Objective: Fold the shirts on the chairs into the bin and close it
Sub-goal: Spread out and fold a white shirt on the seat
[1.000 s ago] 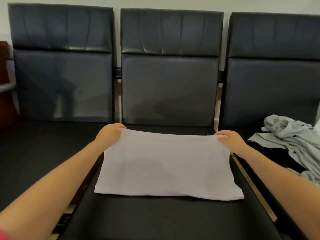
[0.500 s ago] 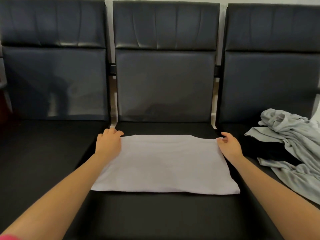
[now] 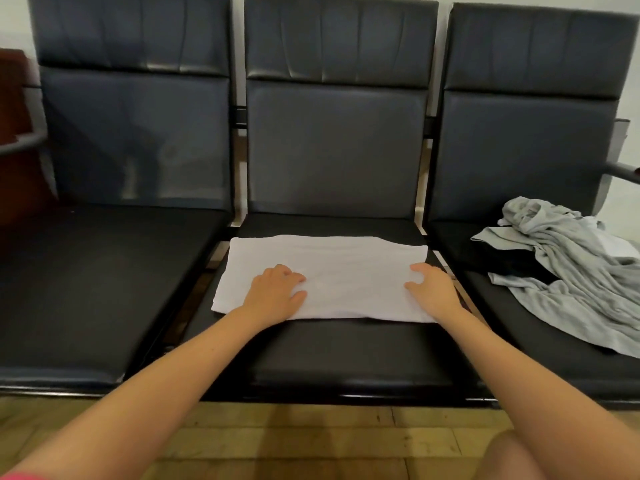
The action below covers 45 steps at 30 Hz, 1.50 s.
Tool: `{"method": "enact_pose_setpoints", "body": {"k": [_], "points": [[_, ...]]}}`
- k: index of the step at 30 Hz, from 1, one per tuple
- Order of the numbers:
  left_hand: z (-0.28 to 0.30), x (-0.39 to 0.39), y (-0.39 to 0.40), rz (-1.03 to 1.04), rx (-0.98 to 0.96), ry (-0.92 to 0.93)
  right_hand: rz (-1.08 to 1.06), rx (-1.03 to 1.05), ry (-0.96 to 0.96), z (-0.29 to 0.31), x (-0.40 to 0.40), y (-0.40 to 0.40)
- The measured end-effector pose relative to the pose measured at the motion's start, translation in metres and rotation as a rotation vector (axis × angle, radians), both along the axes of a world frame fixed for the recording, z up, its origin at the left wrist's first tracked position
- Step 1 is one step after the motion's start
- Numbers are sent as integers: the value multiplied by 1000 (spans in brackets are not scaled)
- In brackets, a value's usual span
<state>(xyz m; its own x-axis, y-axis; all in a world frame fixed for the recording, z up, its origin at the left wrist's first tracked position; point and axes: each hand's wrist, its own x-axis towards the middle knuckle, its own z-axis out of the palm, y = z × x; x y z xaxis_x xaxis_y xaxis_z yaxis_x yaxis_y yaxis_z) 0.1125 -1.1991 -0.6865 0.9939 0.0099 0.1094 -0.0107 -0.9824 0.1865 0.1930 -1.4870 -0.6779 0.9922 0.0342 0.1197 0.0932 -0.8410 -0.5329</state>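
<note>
A white shirt (image 3: 332, 268), folded into a flat rectangle, lies across the middle black chair seat (image 3: 339, 351). My left hand (image 3: 275, 292) rests palm down on its left half, fingers spread. My right hand (image 3: 431, 289) lies flat on its right end, fingers loosely spread. A crumpled grey shirt (image 3: 568, 271) sits in a heap on the right chair seat (image 3: 460, 244), over something black. No bin is in view.
Three black padded chairs stand in a row against a pale wall; the left seat (image 3: 86, 289) is bare. A metal armrest (image 3: 623, 173) juts out at the far right. Wooden floor (image 3: 311, 441) shows in front of the seats.
Both hands let go of the far edge of the white shirt and drew back onto its top, now pressing it flat. The view pulled back and the floor came into sight.
</note>
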Motion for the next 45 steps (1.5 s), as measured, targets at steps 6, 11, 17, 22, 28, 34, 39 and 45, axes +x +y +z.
{"method": "enact_pose_setpoints", "body": {"k": [6, 11, 17, 22, 28, 34, 39, 45], "points": [[4, -27, -5, -23, 44, 47, -31, 210, -98, -4, -14, -6], [2, -42, 2, -12, -58, 9, -127, 338, -16, -2, -12, -9], [5, -33, 8, 43, -208, -25, -135, 371, -52, 4, -4, -1], [17, -33, 31, 159, -385, -61, -92, 513, -171, 27, -1, 35], [13, -39, 49, 199, -432, -46, 278, 310, -236, 43, -24, 111], [14, -39, 47, 191, -395, -64, 685, 22, 150, 29, -58, 152], [15, -33, 42, 177, -402, -83, 502, 485, 122, 40, -53, 124], [17, -9, 20, 88, -356, -201, 290, 237, 51, 17, -27, 75]]}}
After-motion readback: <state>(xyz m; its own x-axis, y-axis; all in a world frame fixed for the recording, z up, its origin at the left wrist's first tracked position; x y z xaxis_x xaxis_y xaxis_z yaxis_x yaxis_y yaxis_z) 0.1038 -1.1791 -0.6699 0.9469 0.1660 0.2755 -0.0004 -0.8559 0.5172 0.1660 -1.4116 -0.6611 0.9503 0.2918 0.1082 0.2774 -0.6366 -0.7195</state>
